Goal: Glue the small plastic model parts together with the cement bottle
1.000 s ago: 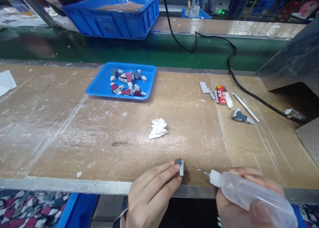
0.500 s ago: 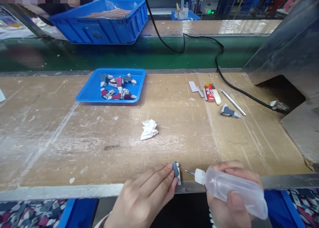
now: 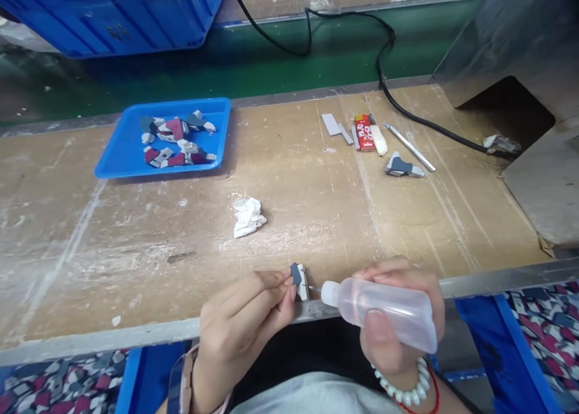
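At the table's front edge, my left hand pinches a small dark grey and white molded piece between thumb and fingers. My right hand is wrapped round a translucent squeeze bottle with a white cap and a thin metal needle tip. The bottle lies nearly level, its needle pointing left at the piece's white side; whether it touches I cannot tell. A crumpled white tissue lies beyond my left hand. Farther right rests a similar grey and white piece.
A blue tray holds several maroon, grey and white pieces. Near the grey piece lie a red packet, a silver pen-like tool and a black cable. A metal housing stands at right. Bins of pieces sit below the table edge.
The view has tilted down and shifted right. The bottle's needle has come closer to the piece. My left fingers, laid over the piece before, now pinch it at its left side.
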Demonstrator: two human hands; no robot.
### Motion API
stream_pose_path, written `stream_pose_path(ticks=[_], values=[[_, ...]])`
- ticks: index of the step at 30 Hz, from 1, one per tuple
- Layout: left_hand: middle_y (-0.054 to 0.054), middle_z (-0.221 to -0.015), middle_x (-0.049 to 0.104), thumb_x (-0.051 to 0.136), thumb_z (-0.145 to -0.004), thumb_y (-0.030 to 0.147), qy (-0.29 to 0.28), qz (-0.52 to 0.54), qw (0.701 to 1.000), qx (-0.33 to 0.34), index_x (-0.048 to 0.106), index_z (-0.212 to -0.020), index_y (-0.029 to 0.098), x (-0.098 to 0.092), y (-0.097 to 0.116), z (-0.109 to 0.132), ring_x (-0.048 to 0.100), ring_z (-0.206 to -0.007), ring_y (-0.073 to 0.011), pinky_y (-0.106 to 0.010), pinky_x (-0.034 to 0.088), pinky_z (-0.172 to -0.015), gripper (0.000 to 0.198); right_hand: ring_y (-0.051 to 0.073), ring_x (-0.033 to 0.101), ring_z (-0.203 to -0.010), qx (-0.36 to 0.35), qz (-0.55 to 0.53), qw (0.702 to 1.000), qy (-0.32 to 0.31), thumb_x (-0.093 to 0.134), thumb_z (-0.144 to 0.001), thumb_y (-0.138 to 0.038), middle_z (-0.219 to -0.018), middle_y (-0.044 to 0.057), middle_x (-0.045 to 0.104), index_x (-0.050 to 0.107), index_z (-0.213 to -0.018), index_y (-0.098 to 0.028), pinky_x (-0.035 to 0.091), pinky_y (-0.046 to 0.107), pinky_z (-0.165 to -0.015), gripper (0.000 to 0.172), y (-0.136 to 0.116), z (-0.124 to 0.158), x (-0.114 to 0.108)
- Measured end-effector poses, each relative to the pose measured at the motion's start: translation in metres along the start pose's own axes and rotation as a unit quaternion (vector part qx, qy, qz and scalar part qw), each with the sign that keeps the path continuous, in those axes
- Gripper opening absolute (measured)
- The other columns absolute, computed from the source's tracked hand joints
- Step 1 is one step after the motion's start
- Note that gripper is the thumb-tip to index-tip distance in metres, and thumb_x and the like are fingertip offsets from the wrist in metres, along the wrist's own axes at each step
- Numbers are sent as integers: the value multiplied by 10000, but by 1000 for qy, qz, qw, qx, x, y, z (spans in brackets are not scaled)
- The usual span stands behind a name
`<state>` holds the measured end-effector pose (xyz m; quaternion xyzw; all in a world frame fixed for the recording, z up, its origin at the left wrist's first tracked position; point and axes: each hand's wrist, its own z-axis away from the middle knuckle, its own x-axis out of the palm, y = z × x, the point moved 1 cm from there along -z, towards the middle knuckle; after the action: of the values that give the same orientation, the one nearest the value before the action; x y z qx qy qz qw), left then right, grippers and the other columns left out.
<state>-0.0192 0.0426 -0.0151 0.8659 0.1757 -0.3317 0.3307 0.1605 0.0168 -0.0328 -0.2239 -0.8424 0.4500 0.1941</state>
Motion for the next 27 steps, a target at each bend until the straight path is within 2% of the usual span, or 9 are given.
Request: stream_pose_path(ticks=[8, 20, 24, 27], values=[[-36, -802, 721, 730, -882, 42, 10, 15, 999, -37, 655, -787, 151, 2, -3, -1, 703, -704, -142, -242, 573, -647, 162, 165, 615, -628, -61, 10, 997, -48, 700, -780, -296, -766, -5, 593, 582, -959, -204, 561, 309, -459, 233, -2, -6, 2], [-34, -808, 743, 694, -938, 153, 3, 55, 995, -88, 682, -785, 196, 3, -4, -1, 710, -710, -164, -284, 576, -630, 160, 181, 660, -684, -73, 8, 994, -78, 730, -799, -270, -820, 14, 618, 589, -1016, -200, 591, 329, -537, 268, 2, 0, 0], [-41, -799, 747, 705, -928, 139, 3, 70, 993, -90, 672, -741, 181, 3, -4, -1, 712, -706, -164, -286, 571, -631, 194, 169, 677, -720, -62, 13, 995, -81, 747, -786, -255, -825, 2, 635, 595, -1009, -206, 603, 310, -600, 274, 1, 1, -2], [-39, -793, 747, 703, -926, 127, 6, 73, 993, -91, 677, -744, 178, 4, -5, -1, 710, -704, -161, -284, 571, -636, 191, 180, 683, -703, -58, 27, 995, -80, 750, -780, -253, -814, 3, 652, 600, -1001, -214, 601, 328, -584, 270, 2, 1, -2]])
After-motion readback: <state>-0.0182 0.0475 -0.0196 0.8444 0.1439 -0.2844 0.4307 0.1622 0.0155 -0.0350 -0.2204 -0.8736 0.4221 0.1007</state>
